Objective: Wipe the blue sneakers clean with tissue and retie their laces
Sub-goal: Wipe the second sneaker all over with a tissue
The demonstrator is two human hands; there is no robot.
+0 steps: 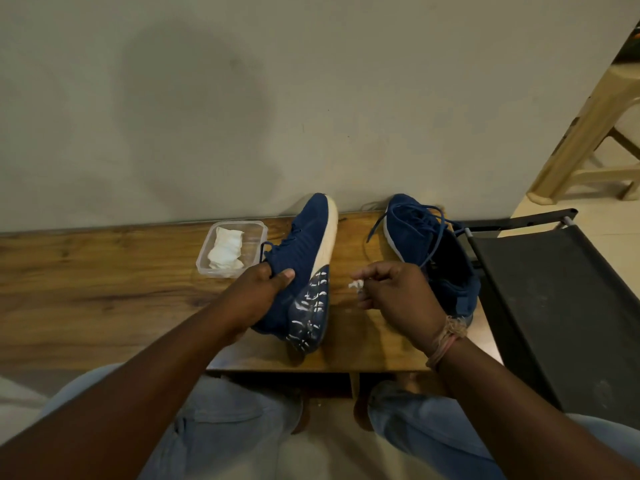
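Surface: wooden table (104, 289) against a plain wall.
Left hand (256, 299): fingers curled round 1 blue sneaker (304, 268), tipped on its side, sole facing right.
Right hand (398, 296): pinching a small tissue scrap (356, 285).
Second sneaker (433, 251): upright, far right, laces loose.
Plastic container (204, 252): left of the held sneaker, folded tissue (225, 250) inside.

Both arms were bare, no sleeves showing. Right wrist (446, 336) wore bunch of thin threads, pinkish and tan, wound round few times, with frayed fuzzy knot on top. Left hand (258, 296) and left wrist wore nothing. Right hand (394, 292) had no rings showing. Legs wore light blue jeans (221, 420), faded, with seam showing on left leg.
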